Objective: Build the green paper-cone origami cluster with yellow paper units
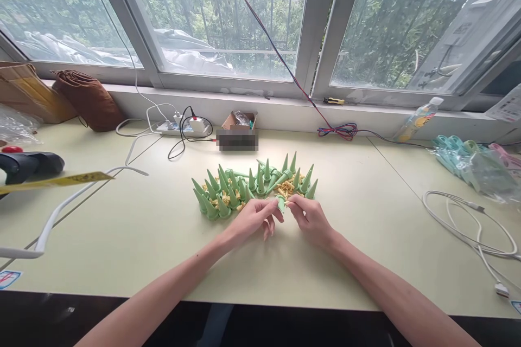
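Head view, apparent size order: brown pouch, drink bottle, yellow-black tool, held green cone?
1. Brown pouch
2. Drink bottle
3. Yellow-black tool and held green cone: too alike to rank.

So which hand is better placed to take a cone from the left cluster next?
Probably the left hand: it's nearer that cluster than the right hand, though it holds a green piece.

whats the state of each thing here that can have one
Left hand, holding a green cone
Right hand, fingers pinched beside that cone
Other green cones, mostly upright, some lying
Yellow pieces, loosely heaped
Small box, open
Bottle, capped
Power strip, plugs inserted
Red-blue wire, bundled
Right-side cable, loosely coiled
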Available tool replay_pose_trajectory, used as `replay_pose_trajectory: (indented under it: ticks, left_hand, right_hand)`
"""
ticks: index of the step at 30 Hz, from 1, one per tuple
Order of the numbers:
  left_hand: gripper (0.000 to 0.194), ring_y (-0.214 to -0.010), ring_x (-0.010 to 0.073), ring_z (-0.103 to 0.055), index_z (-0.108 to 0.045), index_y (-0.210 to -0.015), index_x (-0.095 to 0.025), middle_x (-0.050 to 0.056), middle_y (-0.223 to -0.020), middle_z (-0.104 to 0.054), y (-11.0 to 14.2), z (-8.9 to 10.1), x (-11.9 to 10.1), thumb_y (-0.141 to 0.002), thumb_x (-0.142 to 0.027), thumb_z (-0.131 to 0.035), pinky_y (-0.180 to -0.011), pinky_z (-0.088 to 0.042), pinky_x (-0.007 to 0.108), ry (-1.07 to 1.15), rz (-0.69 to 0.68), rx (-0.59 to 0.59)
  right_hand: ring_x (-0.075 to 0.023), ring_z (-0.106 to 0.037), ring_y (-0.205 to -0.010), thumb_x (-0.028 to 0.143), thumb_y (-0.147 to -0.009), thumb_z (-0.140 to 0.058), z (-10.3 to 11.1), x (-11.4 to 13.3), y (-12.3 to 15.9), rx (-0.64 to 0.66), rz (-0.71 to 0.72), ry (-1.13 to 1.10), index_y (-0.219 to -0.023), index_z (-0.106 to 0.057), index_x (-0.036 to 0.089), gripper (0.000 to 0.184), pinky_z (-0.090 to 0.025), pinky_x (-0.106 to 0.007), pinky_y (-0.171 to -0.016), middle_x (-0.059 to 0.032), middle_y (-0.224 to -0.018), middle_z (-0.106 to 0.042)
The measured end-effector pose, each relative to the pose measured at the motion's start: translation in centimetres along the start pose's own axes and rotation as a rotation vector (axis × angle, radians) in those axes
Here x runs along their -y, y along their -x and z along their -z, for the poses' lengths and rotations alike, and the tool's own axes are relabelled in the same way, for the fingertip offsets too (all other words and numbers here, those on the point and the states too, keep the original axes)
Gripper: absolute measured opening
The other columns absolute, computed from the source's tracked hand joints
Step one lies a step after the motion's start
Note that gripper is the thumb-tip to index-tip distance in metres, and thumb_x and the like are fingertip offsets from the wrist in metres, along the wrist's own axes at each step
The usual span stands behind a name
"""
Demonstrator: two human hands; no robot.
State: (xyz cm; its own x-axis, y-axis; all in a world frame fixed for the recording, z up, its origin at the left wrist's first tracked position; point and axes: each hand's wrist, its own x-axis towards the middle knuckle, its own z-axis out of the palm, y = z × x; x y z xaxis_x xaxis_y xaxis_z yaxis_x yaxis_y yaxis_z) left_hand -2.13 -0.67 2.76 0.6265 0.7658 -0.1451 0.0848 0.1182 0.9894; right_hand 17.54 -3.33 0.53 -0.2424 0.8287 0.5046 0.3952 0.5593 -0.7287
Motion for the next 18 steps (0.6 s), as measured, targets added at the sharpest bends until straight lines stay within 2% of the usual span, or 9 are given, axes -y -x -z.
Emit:
replay_pose_trajectory:
  ticks: [3, 6, 11, 14, 18]
  left_hand:
    - [0.053, -0.051, 0.0108, -0.058, -0.069, -0.084, -0.010, 0.010, -0.079, -0.068, -0.03, 0.21, 0.21, -0.091, -0.060, -0.054, -0.043, -0.046, 0.021, 0.067, 0.014, 0.034]
    - [0.047, -0.052, 0.0122, -0.058, -0.067, -0.090, -0.011, 0.005, -0.066, -0.063, 0.03, 0.37, 0.30, -0.090, -0.057, -0.058, -0.045, -0.045, 0.022, 0.027, 0.021, 0.036]
    - [0.039, -0.050, 0.0116, -0.055, -0.062, -0.097, -0.015, -0.003, -0.059, -0.056, 0.36, 0.15, 0.23, -0.086, -0.052, -0.066, -0.047, -0.044, 0.022, -0.202, -0.047, -0.103]
    - [0.035, -0.055, 0.0122, -0.055, -0.062, -0.103, -0.016, -0.002, -0.065, -0.057, 0.42, -0.16, 0.27, -0.086, -0.046, -0.066, -0.052, -0.048, 0.023, -0.314, -0.147, -0.189]
    - [0.023, -0.067, 0.0132, -0.057, -0.067, -0.101, -0.018, 0.004, -0.088, -0.064, 0.35, -0.44, 0.39, -0.089, -0.037, -0.064, -0.059, -0.053, 0.025, -0.457, -0.350, -0.244]
  right_hand:
    - [-0.0108, -0.039, -0.056, 0.026, -0.103, -0.041, -0.04, -0.09, 0.04, 0.003, 0.005, -0.001, -0.076, -0.048, 0.020, 0.029, -0.034, -0.023, -0.055, 0.0027, -0.065, -0.045]
    - [-0.0106, -0.038, -0.055, 0.026, -0.102, -0.041, -0.12, -0.10, 0.10, 0.007, -0.004, -0.009, -0.076, -0.049, 0.020, 0.028, -0.033, -0.023, -0.054, 0.0032, -0.064, -0.045]
    - [-0.0103, -0.037, -0.053, 0.028, -0.103, -0.040, -0.18, -0.03, 0.15, 0.013, -0.035, -0.035, -0.075, -0.046, 0.020, 0.030, -0.032, -0.023, -0.053, 0.0034, -0.064, -0.046]
    - [-0.0106, -0.037, -0.052, 0.032, -0.103, -0.038, -0.16, 0.01, 0.11, 0.017, -0.060, -0.028, -0.073, -0.045, 0.020, 0.033, -0.032, -0.023, -0.052, 0.0033, -0.063, -0.045]
    - [-0.0108, -0.037, -0.050, 0.039, -0.104, -0.036, -0.11, 0.12, 0.06, 0.021, -0.090, -0.014, -0.071, -0.044, 0.021, 0.039, -0.032, -0.024, -0.051, 0.0033, -0.060, -0.044]
